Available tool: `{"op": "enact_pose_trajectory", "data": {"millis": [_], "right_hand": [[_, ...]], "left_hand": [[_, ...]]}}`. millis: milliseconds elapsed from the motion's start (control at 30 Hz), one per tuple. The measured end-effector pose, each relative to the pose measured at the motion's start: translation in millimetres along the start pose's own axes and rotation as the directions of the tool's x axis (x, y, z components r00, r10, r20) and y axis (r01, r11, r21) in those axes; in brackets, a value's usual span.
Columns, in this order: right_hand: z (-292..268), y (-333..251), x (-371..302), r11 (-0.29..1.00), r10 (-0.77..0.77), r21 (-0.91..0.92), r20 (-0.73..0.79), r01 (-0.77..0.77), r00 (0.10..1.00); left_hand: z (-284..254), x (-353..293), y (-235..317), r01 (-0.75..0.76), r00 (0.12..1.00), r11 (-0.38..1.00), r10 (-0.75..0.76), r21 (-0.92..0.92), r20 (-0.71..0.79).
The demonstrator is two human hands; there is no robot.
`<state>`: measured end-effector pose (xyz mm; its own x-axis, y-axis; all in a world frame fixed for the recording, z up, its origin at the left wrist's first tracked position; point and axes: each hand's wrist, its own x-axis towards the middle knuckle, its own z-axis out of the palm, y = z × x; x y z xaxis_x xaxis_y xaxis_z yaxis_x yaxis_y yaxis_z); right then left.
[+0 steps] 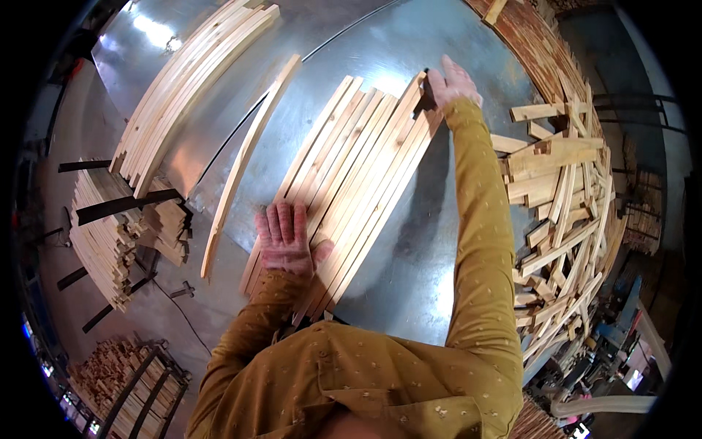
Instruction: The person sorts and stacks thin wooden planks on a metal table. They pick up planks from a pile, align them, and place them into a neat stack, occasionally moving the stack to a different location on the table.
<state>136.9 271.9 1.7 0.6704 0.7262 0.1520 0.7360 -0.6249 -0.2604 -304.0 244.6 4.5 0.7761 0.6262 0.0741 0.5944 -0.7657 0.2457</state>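
Several pale wooden strips (362, 161) lie side by side in a slanted row on a shiny metal table, their far ends uneven. My left hand (285, 238) rests flat on the near-left part of the row, fingers stretched forward and thumb apart. At the far right corner of the row, my right hand (453, 84) is against the strip ends with its fingers extended. A dark patch shows beside its palm; whether it is a shadow or an object I cannot make out. One longer strip (248, 164) lies apart, to the left of the row.
A bundle of long strips (194, 88) sits at the far left of the metal table (395, 282). Short offcuts (563, 183) are heaped along the right side. Stacked strips (106, 230) rest by black bars at the left, with a loaded rack (135, 388) below them.
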Motion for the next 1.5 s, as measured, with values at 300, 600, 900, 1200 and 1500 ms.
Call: {"op": "enact_pose_trajectory", "data": {"millis": [300, 600, 900, 1200, 1500], "right_hand": [[12, -78, -21, 0.965, -0.188, -0.054, 0.535, 0.255, 0.824], [-7, -120, -22, 0.922, 0.238, -0.386, 0.534, -0.017, 0.811], [-52, -113, -26, 0.962, 0.193, 0.093, 0.428, -0.256, 0.883], [-105, -78, -82, 0.017, 0.366, 0.997, -0.078, 0.077, 0.927], [-45, -8, -267, 0.053, 0.653, 0.925, 0.253, -0.377, 0.713]], "left_hand": [[-4, -2, -1, 0.095, 0.990, 0.996, -0.094, -0.004, 0.104], [-5, 4, -7, 0.050, 0.997, 0.996, -0.046, -0.079, 0.058], [13, -17, -6, -0.042, 0.999, 0.995, 0.043, -0.089, 0.012], [-97, 8, -7, 0.470, 0.880, 0.400, -0.280, -0.787, 0.383], [-62, 74, -110, 0.492, 0.749, 0.867, -0.468, 0.080, 0.469]]}}
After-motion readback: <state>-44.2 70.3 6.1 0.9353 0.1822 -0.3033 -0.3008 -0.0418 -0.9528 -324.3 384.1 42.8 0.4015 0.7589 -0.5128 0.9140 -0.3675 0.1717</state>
